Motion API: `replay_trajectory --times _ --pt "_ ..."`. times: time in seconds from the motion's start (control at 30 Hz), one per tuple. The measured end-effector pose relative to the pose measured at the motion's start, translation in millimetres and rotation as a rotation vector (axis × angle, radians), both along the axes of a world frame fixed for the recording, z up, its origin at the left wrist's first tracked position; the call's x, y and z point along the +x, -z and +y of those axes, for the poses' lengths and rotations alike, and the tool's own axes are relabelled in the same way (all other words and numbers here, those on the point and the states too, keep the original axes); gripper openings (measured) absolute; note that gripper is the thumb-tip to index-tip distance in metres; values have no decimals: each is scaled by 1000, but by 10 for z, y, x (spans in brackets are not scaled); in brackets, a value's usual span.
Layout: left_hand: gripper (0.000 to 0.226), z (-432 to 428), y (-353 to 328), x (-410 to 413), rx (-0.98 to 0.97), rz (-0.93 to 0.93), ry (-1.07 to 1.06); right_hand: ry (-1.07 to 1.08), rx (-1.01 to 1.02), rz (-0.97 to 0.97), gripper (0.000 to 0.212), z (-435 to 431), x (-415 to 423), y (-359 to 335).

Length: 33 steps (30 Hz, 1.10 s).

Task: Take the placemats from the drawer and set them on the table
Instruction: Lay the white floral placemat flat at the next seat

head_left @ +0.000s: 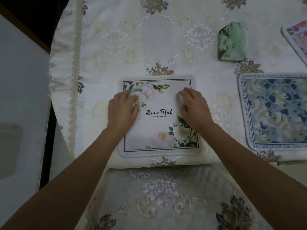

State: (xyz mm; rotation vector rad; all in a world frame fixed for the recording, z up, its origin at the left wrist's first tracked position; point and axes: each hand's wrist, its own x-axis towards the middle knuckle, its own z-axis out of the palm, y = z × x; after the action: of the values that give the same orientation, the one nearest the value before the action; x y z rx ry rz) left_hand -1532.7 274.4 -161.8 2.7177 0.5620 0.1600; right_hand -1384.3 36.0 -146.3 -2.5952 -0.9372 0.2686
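Two hands, left hand [123,107] and right hand [194,105], rest flat, fingers relaxed, on one white floral fabric placemat [159,130] on the cream-clothed desk [116,39]. Two more lie rightward: a blue floral placemat [275,112] and a pink-patterned placemat [297,37].

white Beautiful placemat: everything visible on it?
The white placemat is a rounded-corner square, fabric-looking, with a dark border line, pale flowers at two opposite corners and "Beautiful" printed centrally. It lies flat on the embroidered tablecloth by the near edge, apart from the blue placemat. The left hand and right hand rest on it.
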Motion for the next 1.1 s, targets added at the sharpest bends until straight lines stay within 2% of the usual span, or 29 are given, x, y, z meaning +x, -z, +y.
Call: replay_trajectory --times 0.17,0.3,0.63,0.8,0.97,1.1 --pt "45 -72 20 415 -7 26 196 -147 20 20 54 527 88 81" --pt "49 -36 78 548 62 61 300 -184 -22 47 55 773 90 150" --pt "50 370 102 158 124 67 235 -52 -68 -44 52 313 261 150" --pt "53 140 37 378 60 62 145 -125 -29 -20 48 593 192 152" --pt "58 -105 -7 647 6 76 207 -171 -18 7 50 840 62 165" --pt "58 -39 49 556 63 88 201 -153 -40 -31 51 679 136 182"
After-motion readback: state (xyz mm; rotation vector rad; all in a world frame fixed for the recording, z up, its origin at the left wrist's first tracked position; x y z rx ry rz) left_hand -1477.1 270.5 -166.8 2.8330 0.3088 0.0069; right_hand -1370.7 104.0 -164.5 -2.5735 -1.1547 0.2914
